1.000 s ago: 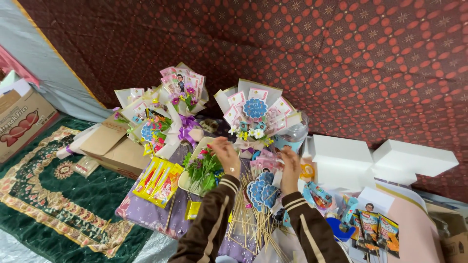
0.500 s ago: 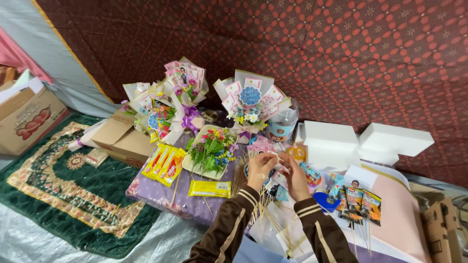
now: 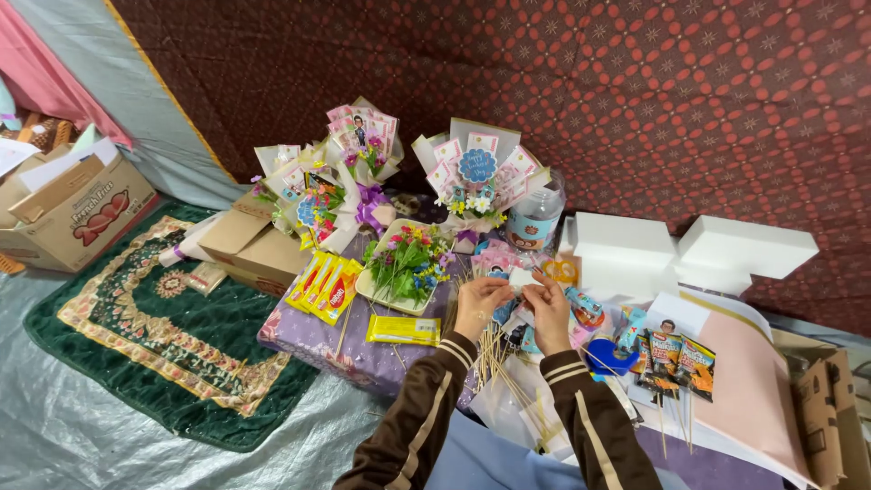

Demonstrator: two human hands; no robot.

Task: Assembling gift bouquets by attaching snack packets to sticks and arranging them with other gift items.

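Both hands meet — left hand [image 3: 479,304] and right hand [image 3: 550,308] pinching 1 small white piece [image 3: 521,278] above wooden skewers [image 3: 494,349] — mid-assembly; fixing it to a skewer needs steady fingers.

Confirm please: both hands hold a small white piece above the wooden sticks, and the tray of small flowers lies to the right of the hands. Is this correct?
Not quite. The head view shows the tray of small flowers to the left of the hands, not the right. The rest holds: the left hand and the right hand hold a small white piece above the wooden sticks.
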